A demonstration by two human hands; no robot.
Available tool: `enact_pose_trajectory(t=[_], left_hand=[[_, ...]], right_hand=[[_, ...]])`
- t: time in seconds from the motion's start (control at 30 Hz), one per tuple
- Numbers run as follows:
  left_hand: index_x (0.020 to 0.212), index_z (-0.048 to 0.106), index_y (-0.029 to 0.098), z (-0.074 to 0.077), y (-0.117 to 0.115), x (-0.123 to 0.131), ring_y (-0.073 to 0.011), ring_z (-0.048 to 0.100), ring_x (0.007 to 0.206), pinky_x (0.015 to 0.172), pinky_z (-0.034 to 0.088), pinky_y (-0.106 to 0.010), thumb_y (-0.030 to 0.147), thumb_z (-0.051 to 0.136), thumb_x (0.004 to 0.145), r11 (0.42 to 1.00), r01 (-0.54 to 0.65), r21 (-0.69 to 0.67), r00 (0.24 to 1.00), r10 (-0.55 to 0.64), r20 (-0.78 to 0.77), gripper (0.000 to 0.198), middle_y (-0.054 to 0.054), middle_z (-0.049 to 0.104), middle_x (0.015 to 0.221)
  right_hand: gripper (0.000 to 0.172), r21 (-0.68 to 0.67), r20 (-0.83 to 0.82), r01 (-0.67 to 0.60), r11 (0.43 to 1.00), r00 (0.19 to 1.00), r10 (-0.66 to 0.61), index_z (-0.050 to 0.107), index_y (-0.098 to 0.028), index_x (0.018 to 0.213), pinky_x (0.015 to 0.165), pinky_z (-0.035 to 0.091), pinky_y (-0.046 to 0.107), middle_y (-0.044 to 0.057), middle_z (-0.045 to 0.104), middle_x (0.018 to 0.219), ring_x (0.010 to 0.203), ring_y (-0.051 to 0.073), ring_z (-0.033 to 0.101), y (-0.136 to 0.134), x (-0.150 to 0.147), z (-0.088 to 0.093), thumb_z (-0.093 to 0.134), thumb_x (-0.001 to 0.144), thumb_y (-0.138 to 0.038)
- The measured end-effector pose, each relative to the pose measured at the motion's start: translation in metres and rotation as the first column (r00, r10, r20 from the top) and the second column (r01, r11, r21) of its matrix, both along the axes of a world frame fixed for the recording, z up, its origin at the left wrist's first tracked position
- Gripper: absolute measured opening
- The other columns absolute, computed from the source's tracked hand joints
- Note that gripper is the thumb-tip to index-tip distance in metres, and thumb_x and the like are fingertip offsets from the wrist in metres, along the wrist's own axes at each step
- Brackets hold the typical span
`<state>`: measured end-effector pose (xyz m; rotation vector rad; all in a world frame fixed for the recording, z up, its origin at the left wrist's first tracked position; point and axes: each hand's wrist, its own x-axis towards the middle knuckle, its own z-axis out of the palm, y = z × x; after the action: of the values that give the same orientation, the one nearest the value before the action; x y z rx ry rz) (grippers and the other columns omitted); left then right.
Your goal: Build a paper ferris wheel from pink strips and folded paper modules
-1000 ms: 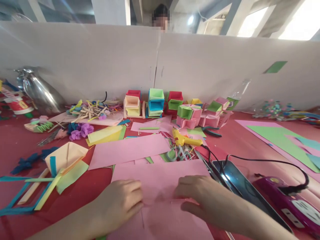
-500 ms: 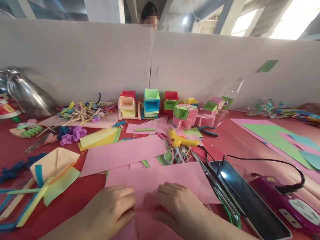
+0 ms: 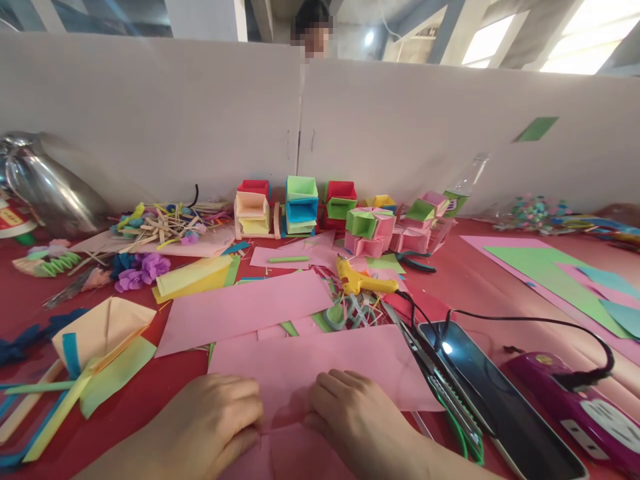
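Note:
A pink sheet of paper lies at the near middle of the red table, with a crease line running across it between my hands. My left hand has its fingers curled on the paper's left side, thumb toward me. On the right side, my right hand grips the paper in much the same way, fingers together. The fingertips are partly hidden behind the hands. Beyond lies another pink strip. A yellow hot glue gun rests past the paper, above a pair of scissors.
Right of my hands lie a phone, a utility knife and a purple power strip with a black cable. Folded paper boxes stand by the white partition. A folded paper piece lies left; a metal jug stands behind.
My left hand has shifted slightly left along the paper, and the right hand a little left too. The gap between them is somewhat wider. The person behind the partition has moved slightly right.

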<state>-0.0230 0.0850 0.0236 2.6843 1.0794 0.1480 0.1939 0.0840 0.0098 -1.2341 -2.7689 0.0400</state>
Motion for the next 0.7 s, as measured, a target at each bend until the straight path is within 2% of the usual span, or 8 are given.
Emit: enact_pose_trajectory(t=[0.3,0.47,0.6,0.7], left_hand=[[0.076,0.058,0.021,0.011,-0.002,-0.012,-0.0157,0.060,0.073,0.068,0.043,-0.024,0.013,0.044,0.081,0.998,-0.022,-0.058,0.998,0.019,-0.058,0.016,-0.001,0.064,0.077],[0.074,0.058,0.020,0.012,0.002,-0.014,-0.0176,0.061,0.071,0.064,0.043,-0.025,0.015,0.047,0.081,0.990,-0.099,-0.104,0.986,0.084,-0.144,0.014,-0.001,0.065,0.074],[0.078,0.060,0.019,0.016,0.004,-0.010,-0.0198,0.063,0.076,0.065,0.042,-0.027,0.015,0.048,0.081,0.981,-0.130,-0.146,0.961,0.088,-0.261,0.013,-0.002,0.066,0.079],[0.079,0.059,0.019,0.018,0.005,-0.010,-0.0212,0.063,0.078,0.065,0.039,-0.028,0.017,0.047,0.083,0.975,-0.146,-0.165,0.949,0.091,-0.303,0.013,-0.002,0.067,0.081]], right_hand=[[0.013,0.038,-0.034,-0.005,0.999,0.999,0.006,0.053,-0.019,0.070,0.053,0.034,0.027,-0.002,0.062,0.070,0.058,0.014,0.054,-0.001,0.002,-0.005,0.061,0.079,-0.024],[0.012,-0.022,-0.037,0.025,0.999,0.999,-0.025,0.054,-0.019,0.071,0.055,0.035,0.027,-0.001,0.063,0.072,0.060,0.014,0.054,-0.002,0.001,0.002,0.057,0.081,-0.023],[0.022,-0.098,-0.036,0.052,0.994,0.998,-0.056,0.055,-0.018,0.070,0.054,0.035,0.026,-0.001,0.063,0.072,0.061,0.015,0.055,-0.002,-0.002,0.006,0.065,0.074,-0.037],[0.014,-0.101,-0.035,0.083,0.991,0.996,-0.087,0.056,-0.018,0.070,0.056,0.034,0.026,-0.001,0.064,0.072,0.062,0.014,0.056,-0.001,-0.003,0.005,0.063,0.077,-0.029]])
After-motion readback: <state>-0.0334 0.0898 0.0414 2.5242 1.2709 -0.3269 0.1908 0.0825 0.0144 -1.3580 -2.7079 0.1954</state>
